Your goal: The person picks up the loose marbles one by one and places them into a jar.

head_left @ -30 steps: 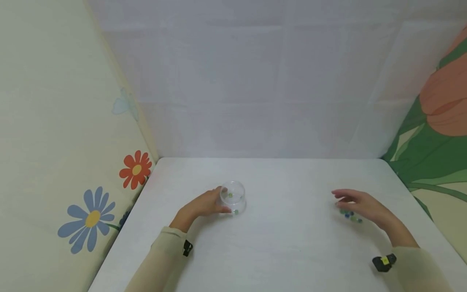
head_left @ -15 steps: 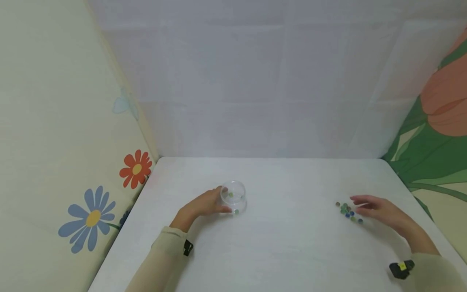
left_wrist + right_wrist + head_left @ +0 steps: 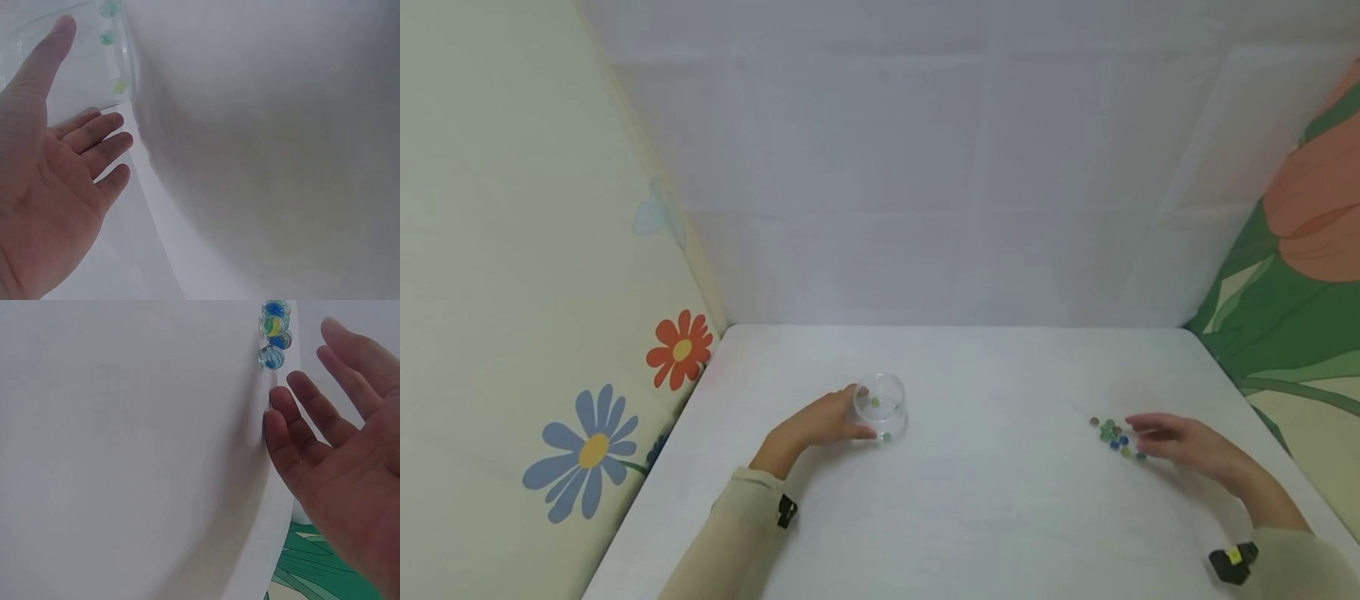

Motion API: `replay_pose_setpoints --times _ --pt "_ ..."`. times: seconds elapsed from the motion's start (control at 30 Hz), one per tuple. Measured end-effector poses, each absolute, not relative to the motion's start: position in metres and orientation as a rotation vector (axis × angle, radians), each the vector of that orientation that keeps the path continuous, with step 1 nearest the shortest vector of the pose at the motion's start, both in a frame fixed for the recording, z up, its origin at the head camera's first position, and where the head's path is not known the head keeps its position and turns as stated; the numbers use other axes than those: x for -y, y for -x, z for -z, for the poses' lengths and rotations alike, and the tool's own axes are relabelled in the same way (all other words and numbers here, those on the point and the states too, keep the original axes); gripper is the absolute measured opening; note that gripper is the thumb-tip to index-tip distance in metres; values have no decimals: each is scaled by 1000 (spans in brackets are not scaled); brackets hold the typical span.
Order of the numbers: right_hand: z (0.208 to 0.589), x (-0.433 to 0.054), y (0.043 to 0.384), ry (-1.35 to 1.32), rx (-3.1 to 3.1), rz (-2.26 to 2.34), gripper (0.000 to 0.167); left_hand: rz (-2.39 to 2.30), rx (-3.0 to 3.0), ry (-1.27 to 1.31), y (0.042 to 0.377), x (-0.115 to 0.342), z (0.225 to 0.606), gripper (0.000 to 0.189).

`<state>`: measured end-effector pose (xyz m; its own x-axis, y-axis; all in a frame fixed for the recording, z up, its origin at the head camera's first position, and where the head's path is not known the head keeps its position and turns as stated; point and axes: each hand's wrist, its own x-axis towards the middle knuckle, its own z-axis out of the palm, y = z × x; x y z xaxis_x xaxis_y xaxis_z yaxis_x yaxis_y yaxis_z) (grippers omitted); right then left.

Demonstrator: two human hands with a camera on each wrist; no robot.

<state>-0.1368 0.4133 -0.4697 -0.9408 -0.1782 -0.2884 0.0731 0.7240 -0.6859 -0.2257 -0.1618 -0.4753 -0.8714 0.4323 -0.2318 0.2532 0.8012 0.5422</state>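
A clear round cup (image 3: pixel 891 414) stands on the white table left of centre, with several green and yellow-green marbles (image 3: pixel 106 39) at its bottom. My left hand (image 3: pixel 820 423) holds it from the left side, thumb in front and fingers behind. A small cluster of glass marbles (image 3: pixel 1108 431), green, blue, yellow and brownish, lies on the table to the right. Just right of that cluster is my right hand (image 3: pixel 1191 447), its fingers loosely bent and apart with nothing between them. In the right wrist view its fingertips are close to a blue-striped marble (image 3: pixel 272 357).
The white table (image 3: pixel 970 517) runs back to a pale cloth backdrop (image 3: pixel 925 167). Flower-printed panels border it: daisies (image 3: pixel 591 450) on the left, a large tulip (image 3: pixel 1322 200) on the right. Each wrist carries a small black camera (image 3: pixel 1232 562).
My right hand has drawn back to the right and toward me from over the marbles, uncovering the cluster. My left hand and the cup stay in place.
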Motion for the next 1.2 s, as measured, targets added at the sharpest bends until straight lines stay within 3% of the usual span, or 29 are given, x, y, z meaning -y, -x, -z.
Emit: replay_pose_setpoints --times 0.33,0.7,1.07,1.2 --pt "487 -419 135 128 -2655 1004 61 -714 -2653 -513 226 162 477 96" --pt "501 -428 134 125 -2716 1012 51 -688 -2648 -499 225 161 473 95" --pt "502 -430 132 119 -2743 1007 28 -690 -2645 -517 225 160 472 95" --pt "499 -427 134 108 -2760 969 31 -695 -2642 -510 225 161 473 95"
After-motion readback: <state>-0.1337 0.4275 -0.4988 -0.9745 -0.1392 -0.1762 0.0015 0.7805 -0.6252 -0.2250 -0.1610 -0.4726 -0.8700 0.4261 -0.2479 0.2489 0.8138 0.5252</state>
